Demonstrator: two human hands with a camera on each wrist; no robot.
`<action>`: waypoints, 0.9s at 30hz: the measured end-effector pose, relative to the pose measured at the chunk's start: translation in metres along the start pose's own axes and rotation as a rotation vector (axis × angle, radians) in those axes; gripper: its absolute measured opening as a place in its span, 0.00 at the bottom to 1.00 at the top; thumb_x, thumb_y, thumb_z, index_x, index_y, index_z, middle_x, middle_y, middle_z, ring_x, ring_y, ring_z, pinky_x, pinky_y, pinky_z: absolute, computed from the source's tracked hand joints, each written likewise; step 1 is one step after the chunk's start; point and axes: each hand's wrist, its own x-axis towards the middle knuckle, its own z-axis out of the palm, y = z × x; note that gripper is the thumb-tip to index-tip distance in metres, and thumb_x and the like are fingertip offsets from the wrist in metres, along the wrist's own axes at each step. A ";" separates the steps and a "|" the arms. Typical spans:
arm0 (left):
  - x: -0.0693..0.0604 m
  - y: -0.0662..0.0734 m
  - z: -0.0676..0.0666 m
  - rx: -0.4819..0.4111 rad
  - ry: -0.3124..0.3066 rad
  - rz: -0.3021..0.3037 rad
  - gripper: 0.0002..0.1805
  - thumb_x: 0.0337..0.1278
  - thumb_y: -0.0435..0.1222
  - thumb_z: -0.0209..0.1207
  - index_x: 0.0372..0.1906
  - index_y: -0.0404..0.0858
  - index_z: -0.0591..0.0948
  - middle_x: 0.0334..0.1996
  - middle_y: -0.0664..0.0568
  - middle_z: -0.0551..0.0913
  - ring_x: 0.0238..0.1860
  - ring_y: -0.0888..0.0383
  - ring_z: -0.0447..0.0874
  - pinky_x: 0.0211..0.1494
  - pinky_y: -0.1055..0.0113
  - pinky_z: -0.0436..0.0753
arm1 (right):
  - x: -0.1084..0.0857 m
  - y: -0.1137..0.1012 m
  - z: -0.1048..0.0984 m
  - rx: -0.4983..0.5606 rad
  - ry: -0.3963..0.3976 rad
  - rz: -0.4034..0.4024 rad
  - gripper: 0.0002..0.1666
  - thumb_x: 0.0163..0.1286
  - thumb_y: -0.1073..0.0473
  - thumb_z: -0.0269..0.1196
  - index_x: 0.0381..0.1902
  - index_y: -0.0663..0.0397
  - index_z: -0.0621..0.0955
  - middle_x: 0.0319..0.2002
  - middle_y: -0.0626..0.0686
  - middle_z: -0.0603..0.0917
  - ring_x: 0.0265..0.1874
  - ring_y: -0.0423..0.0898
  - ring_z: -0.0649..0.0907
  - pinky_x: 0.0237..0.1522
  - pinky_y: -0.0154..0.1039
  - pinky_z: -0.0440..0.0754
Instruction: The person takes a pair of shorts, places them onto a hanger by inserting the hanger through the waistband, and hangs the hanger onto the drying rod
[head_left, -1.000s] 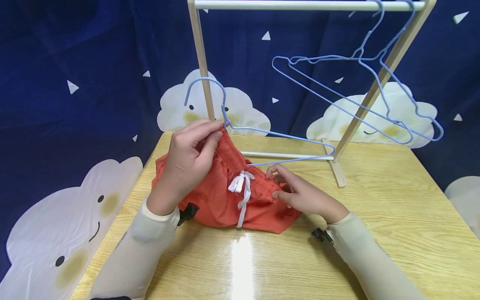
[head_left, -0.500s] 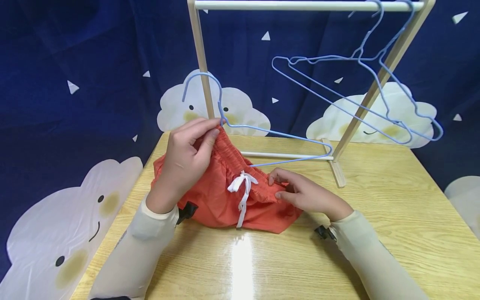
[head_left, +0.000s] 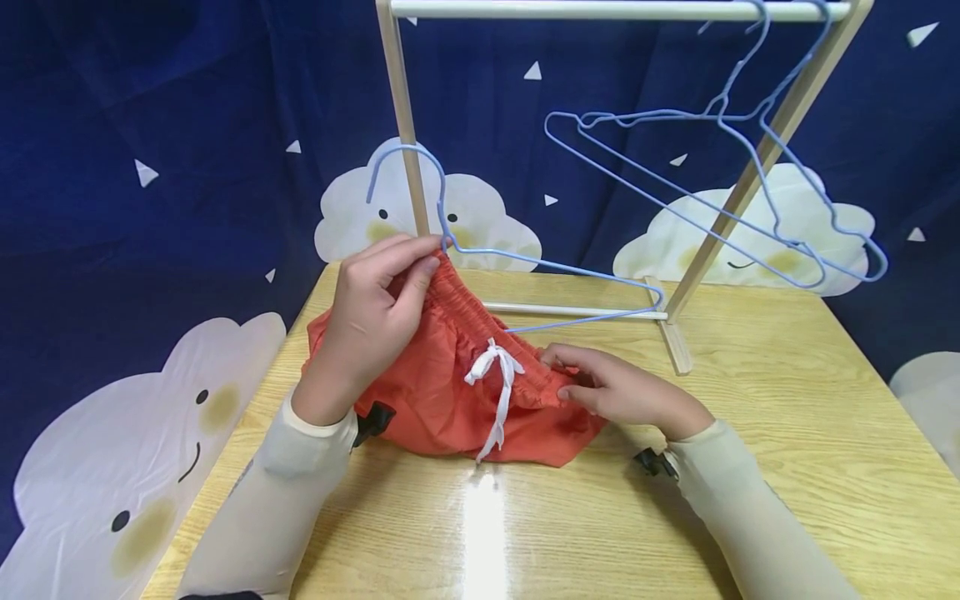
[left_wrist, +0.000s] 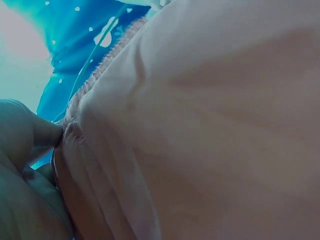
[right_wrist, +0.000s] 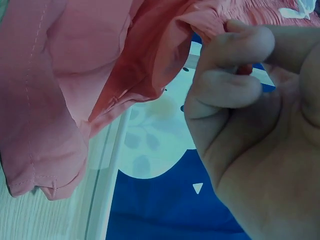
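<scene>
Orange-red shorts [head_left: 431, 392] with an elastic waistband and a white drawstring [head_left: 501, 396] are held up above the table. At the left end of the waistband, my left hand [head_left: 371, 312] pinches the cloth beside the neck of a blue wire hanger [head_left: 555, 265]. The hanger's left part is hidden by the shorts and hand; its right end sticks out behind the waistband. My right hand [head_left: 622, 385] pinches the waistband's right side between thumb and fingers. In the right wrist view, the fingers of the right hand [right_wrist: 260, 110] are curled at the gathered edge of the shorts [right_wrist: 85, 65].
Behind the shorts stands a rack with wooden posts [head_left: 708, 250] and a white top rail [head_left: 600, 10]. Two blue hangers [head_left: 667, 192] hang at its right end. A navy curtain with clouds backs the wooden table [head_left: 787, 433].
My right hand has shifted slightly right, drawing the waistband straighter. The drawstring has moved right with it. The hanger and left hand rose a little, then held still.
</scene>
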 end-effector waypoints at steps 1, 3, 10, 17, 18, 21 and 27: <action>0.000 0.000 0.000 -0.002 0.005 -0.002 0.14 0.75 0.27 0.64 0.59 0.33 0.90 0.52 0.45 0.92 0.49 0.55 0.90 0.54 0.76 0.85 | 0.000 0.001 0.000 -0.006 -0.015 -0.003 0.17 0.78 0.67 0.63 0.53 0.36 0.82 0.45 0.46 0.83 0.46 0.46 0.82 0.49 0.39 0.81; 0.000 -0.001 -0.001 -0.002 0.021 0.001 0.14 0.75 0.27 0.64 0.58 0.32 0.90 0.51 0.44 0.92 0.49 0.55 0.90 0.55 0.76 0.86 | 0.000 0.003 0.000 -0.023 -0.040 -0.010 0.13 0.77 0.67 0.64 0.48 0.40 0.84 0.42 0.45 0.83 0.42 0.45 0.82 0.47 0.38 0.81; 0.001 -0.003 -0.005 -0.014 0.052 -0.014 0.14 0.75 0.27 0.63 0.59 0.32 0.90 0.52 0.45 0.93 0.50 0.55 0.90 0.57 0.73 0.87 | 0.000 0.009 -0.002 -0.002 -0.049 0.010 0.05 0.79 0.60 0.66 0.39 0.53 0.85 0.27 0.43 0.80 0.28 0.41 0.82 0.36 0.36 0.83; 0.002 -0.006 -0.005 -0.014 0.055 -0.014 0.14 0.74 0.27 0.65 0.58 0.34 0.91 0.49 0.44 0.93 0.44 0.57 0.87 0.48 0.76 0.84 | -0.006 0.008 -0.015 0.002 0.043 0.028 0.04 0.77 0.60 0.69 0.39 0.51 0.88 0.25 0.44 0.80 0.25 0.39 0.79 0.30 0.35 0.80; 0.002 -0.006 -0.005 -0.014 0.055 -0.014 0.14 0.74 0.27 0.65 0.58 0.33 0.91 0.49 0.44 0.93 0.44 0.57 0.87 0.47 0.76 0.84 | -0.007 0.009 -0.017 0.002 0.051 0.025 0.03 0.77 0.61 0.69 0.39 0.50 0.88 0.25 0.44 0.79 0.24 0.38 0.78 0.29 0.35 0.79; 0.002 -0.008 -0.006 -0.013 0.054 -0.023 0.14 0.74 0.26 0.65 0.58 0.33 0.91 0.49 0.45 0.93 0.44 0.57 0.87 0.47 0.77 0.84 | -0.011 0.011 -0.024 0.009 0.071 0.017 0.04 0.77 0.62 0.69 0.40 0.47 0.88 0.27 0.46 0.81 0.24 0.40 0.79 0.30 0.35 0.80; 0.003 -0.013 -0.007 -0.004 0.036 -0.043 0.14 0.74 0.27 0.65 0.57 0.36 0.92 0.48 0.47 0.93 0.37 0.58 0.82 0.37 0.77 0.79 | -0.021 0.013 -0.040 0.046 0.117 -0.021 0.07 0.80 0.63 0.66 0.38 0.49 0.85 0.26 0.55 0.80 0.23 0.48 0.79 0.26 0.36 0.78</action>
